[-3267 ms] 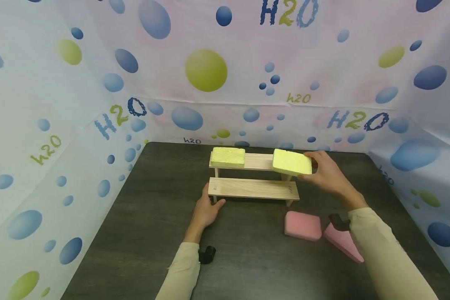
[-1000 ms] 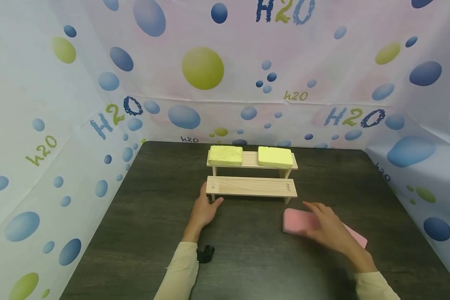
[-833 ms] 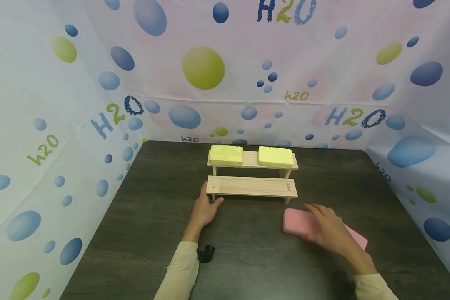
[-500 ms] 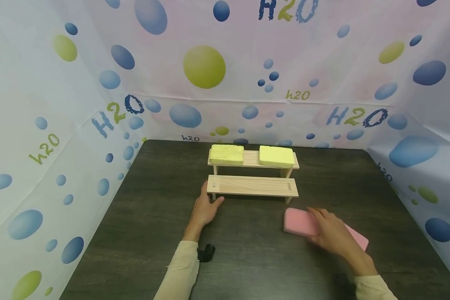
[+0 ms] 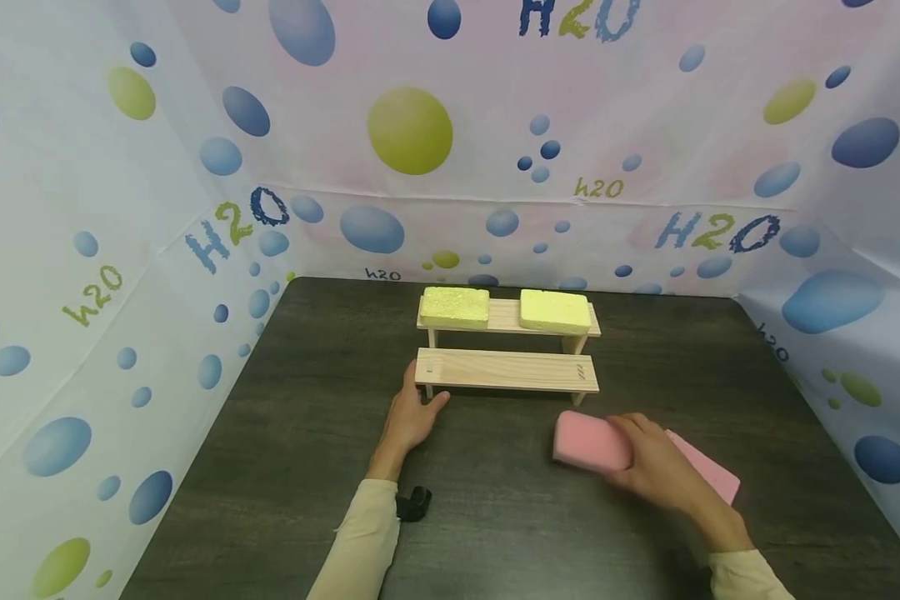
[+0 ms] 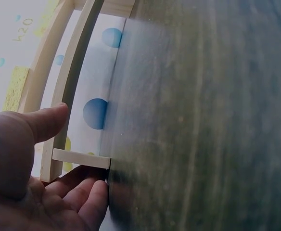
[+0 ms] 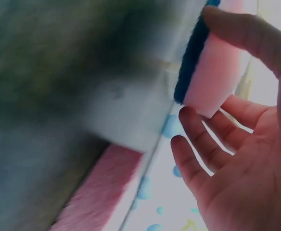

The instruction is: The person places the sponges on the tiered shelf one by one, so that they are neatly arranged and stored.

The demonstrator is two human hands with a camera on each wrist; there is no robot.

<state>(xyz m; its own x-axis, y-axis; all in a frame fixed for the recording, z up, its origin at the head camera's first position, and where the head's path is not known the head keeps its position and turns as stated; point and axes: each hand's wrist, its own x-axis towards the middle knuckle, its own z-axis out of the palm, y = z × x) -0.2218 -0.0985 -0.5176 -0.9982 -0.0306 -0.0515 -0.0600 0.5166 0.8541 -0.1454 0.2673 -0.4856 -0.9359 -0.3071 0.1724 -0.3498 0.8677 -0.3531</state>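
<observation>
My right hand (image 5: pixel 656 467) pinches a pink sponge (image 5: pixel 591 442) between thumb and fingers, to the right of and in front of a two-step wooden stand (image 5: pixel 506 369). In the right wrist view the sponge (image 7: pixel 215 72) shows a dark scouring layer (image 7: pixel 194 60) on its table-facing side. A second pink sponge (image 5: pixel 708 468) lies partly behind that hand. My left hand (image 5: pixel 408 421) grips the left end of the stand's lower step; in the left wrist view the thumb (image 6: pixel 54 122) is on the board's edge, with fingers around the leg (image 6: pixel 80 158).
Two yellow sponges, a left one (image 5: pixel 454 307) and a right one (image 5: pixel 555 311), rest on the stand's upper step with a gap between them. The dark tabletop (image 5: pixel 495 517) meets bubble-printed curtains (image 5: pixel 412 242) at the back and sides.
My right hand has let go of the right yellow sponge on the upper step, come down to the pink sponges, and taken one slightly leftward. My left hand has stayed at the stand.
</observation>
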